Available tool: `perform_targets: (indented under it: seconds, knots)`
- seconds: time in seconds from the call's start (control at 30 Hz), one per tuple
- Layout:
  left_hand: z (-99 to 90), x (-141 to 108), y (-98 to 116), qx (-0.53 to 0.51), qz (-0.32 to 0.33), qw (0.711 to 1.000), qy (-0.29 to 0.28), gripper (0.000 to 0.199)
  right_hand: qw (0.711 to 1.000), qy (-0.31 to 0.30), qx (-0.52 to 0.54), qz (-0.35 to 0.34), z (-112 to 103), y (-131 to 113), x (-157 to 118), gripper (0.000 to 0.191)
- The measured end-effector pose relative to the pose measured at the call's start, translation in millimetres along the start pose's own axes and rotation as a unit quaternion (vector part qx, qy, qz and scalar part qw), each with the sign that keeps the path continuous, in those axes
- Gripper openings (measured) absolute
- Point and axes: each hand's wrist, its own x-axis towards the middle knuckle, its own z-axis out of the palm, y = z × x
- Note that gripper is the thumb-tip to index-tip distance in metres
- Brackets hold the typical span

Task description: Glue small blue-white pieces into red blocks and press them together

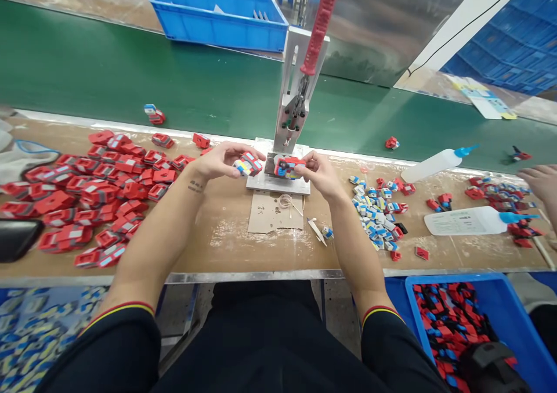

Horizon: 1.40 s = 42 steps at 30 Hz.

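Between the thumb and fingers of my left hand point(220, 159) is a small red, white, blue and yellow plastic toy part point(248, 164). My right hand point(321, 174) pinches a red and blue plastic toy piece point(289, 168) with dark bits on it. That piece is over the base of a toggle press point(278, 185), in front of its upright; whether it rests there I cannot tell. The press has a red lever handle point(321, 27) pointing up. Just below the base lies a piece of cardboard point(275, 216) with a rubber band point(285, 202) on it.
Red toy parts point(117, 172) are heaped at left, white and blue parts point(375, 213) at right. Beyond them lie two squeeze bottles point(467, 221). A blue bin point(487, 280) of parts sits lower right; a blue crate point(221, 18) stands behind. Another person's hand point(542, 181) reaches in at right.
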Motion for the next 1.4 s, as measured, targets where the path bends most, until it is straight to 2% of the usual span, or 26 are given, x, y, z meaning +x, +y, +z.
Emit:
perform_targets:
  seconds: [0.2,0.33,0.47,0.83,1.13,1.27,1.33,1.4]
  knots:
    - [28.2,-27.5,25.7,0.004,0.043,0.998,-0.045,0.057,0.996,0.007,0.087,0.031,14.4,-22.0,-32.5,0.06]
    - [49.3,-29.8,36.5,0.006,0.058,0.996,-0.07,0.06,0.992,0.007,0.117,0.036,23.1,-29.6,-44.6,0.064]
    - [60.3,-29.8,38.1,-0.003,0.081,0.993,-0.083,0.057,0.989,0.019,0.143,0.032,27.0,-32.8,-55.3,0.064]
    - [69.2,-30.6,38.0,-0.019,0.104,0.989,-0.108,0.057,0.98,0.049,0.192,0.01,30.5,-38.0,-76.4,0.065]
    - [74.1,-30.8,44.1,0.005,0.058,0.994,-0.092,0.058,0.975,0.056,0.214,-0.028,33.5,-42.9,-82.7,0.063]
    - [77.0,-29.3,43.9,-0.014,0.087,0.991,-0.105,0.053,0.971,0.045,0.236,-0.011,32.9,-40.6,-84.2,0.065]
    - [78.1,-28.1,42.7,-0.036,0.115,0.986,-0.117,0.054,0.96,0.025,0.279,0.008,32.2,-36.1,-84.9,0.061]
    - [78.4,-27.1,41.3,-0.049,0.127,0.983,-0.12,0.058,0.932,-0.014,0.361,0.014,31.8,-28.9,-86.0,0.054]
